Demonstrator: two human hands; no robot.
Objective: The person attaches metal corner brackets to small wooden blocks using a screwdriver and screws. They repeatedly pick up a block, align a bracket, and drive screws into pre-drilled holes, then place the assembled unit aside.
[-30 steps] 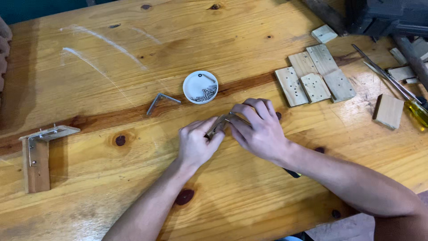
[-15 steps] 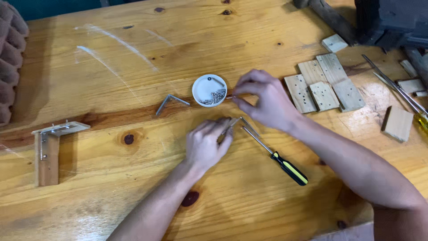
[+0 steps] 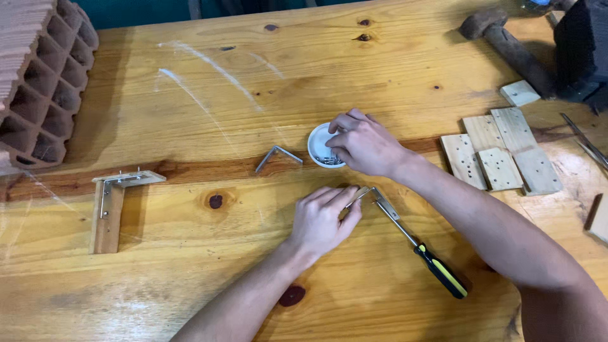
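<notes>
Nearest me: screwdriver (image 3: 423,253), black-yellow handle, lying free on wooden surface (image 3: 190,285), tip toward bracket. My left hand (image 3: 324,220) pressed down on metal corner bracket (image 3: 373,197), fingers together over it, pinning it flat. Left of that, finished wood-and-bracket corner piece (image 3: 113,204). Farther: my right hand (image 3: 362,142) reaching into small white dish (image 3: 318,144) of screws, fingertips bunched inside; I cannot tell if a screw is pinched. Spare bracket (image 3: 278,156) just beside dish. Drilled wood blocks (image 3: 500,155) right. Hollow clay brick (image 3: 41,82) far left.

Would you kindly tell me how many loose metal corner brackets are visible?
2: one bracket lies left of the white dish; another bracket sits under the left hand's fingers. Others may be hidden.
</notes>
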